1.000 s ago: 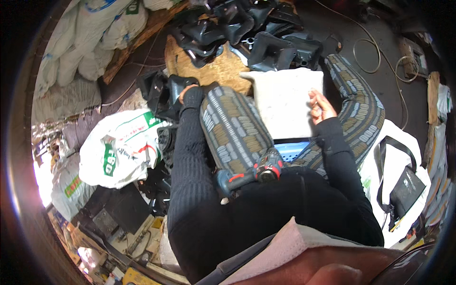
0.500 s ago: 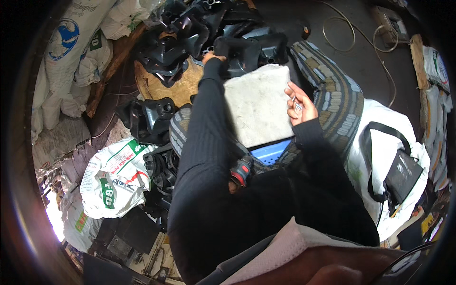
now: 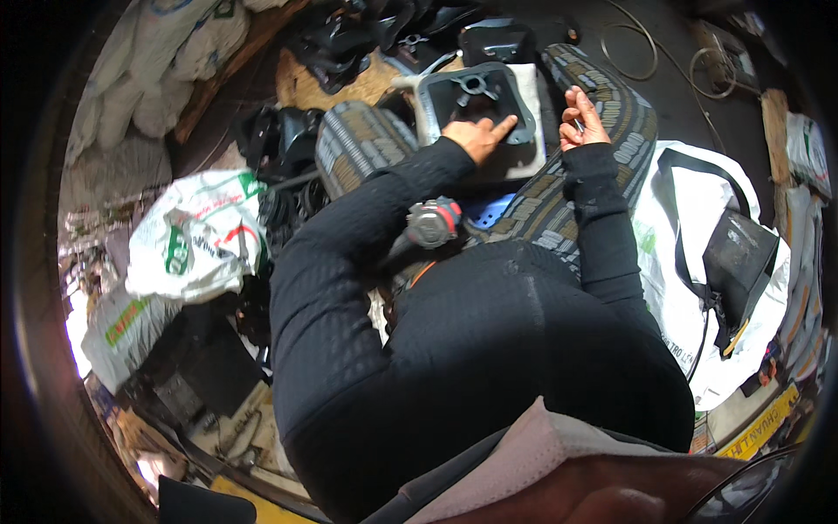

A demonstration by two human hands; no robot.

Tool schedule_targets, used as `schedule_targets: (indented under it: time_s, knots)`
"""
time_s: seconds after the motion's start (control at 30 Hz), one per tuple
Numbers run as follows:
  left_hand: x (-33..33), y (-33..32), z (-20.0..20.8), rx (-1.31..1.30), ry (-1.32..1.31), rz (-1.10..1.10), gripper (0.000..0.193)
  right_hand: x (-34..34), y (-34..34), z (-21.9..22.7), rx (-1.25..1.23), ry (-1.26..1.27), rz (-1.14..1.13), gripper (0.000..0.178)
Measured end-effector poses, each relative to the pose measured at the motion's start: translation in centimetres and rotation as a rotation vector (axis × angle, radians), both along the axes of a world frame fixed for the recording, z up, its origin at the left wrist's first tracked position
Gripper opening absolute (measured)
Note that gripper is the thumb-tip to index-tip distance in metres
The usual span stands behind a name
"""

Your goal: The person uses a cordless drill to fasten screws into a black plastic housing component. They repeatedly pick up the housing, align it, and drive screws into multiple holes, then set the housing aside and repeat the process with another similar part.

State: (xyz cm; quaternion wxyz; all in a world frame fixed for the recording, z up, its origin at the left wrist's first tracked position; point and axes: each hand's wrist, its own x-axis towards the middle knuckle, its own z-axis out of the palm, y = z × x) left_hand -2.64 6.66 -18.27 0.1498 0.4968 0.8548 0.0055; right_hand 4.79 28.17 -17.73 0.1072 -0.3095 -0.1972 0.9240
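Head view, one frame.

Left hand [image 3: 476, 137]: lay palm down on the near rim of a dark frame [image 3: 476, 103], fingers loosely together, index finger stretched out toward the right along the rim. It pressed rather than gripped; nothing was clamped in it.

Frame: grey-black, roughly rectangular, open in the middle, with a small metal fitting just beyond the fingertips. It sat on a white pad [image 3: 515, 157] across the lap, between the two patterned knees.

Right hand [image 3: 583, 118]: held just right of the frame, clear of it, fingers curled together on a small thin item [image 3: 577, 124] too small to identify.

Power tool [image 3: 432, 223]: red and grey, below the left wrist, against the forearm, well short of the fingers.

Black parts [image 3: 367, 35]: a heap beyond the frame, past the fingertips.

White sack [image 3: 196, 240]: far left of the left hand.

Black bag [image 3: 738, 262]: on white sheeting, right of and below the right hand.
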Motion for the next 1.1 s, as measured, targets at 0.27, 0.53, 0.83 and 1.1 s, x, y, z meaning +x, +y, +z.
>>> schedule_targets:
  time_s: [0.27, 0.53, 0.83, 1.1]
  knots:
    - [-2.2, -11.6, 9.3, 0.678, 0.131, 0.458, 0.033, 1.2, 2.2, -4.6, 0.149, 0.031, 0.276, 0.028]
    - [5.0, -37.3, 4.7, -0.148, -0.086, 1.43, 0.04, -1.4, -1.0, -6.6, -0.1, 0.041, 0.433, 0.019]
    - [5.1, -41.1, -4.0, 0.193, -0.111, 1.64, 0.034, -1.2, -1.6, -5.5, -0.106, 0.106, 0.392, 0.03]
    - [-0.2, -34.7, 4.0, 0.773, -0.319, 1.135, 0.02, -1.2, -2.5, -4.0, 0.121, -0.223, 0.498, 0.03]
